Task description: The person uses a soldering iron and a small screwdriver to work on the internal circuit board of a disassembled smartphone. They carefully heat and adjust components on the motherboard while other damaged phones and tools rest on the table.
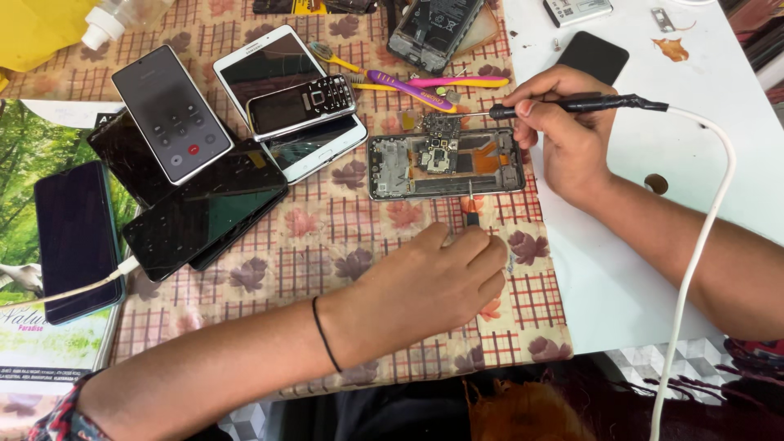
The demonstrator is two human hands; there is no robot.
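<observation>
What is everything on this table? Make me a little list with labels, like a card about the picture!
Place: table with a flowered, checked cloth
Right hand: holds a black pen-shaped tool with a white cord, tip toward the small loose circuit board
Left hand: pinches thin metal tweezers gripping a small black part
Middle: opened grey phone frame with bare circuits
Left side: several dark-screened phones, a white tablet and a black keypad phone
Behind: purple and yellow plastic prying tools

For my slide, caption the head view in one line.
Right hand holds a soldering iron over an opened phone; left hand steadies tweezers.
</observation>
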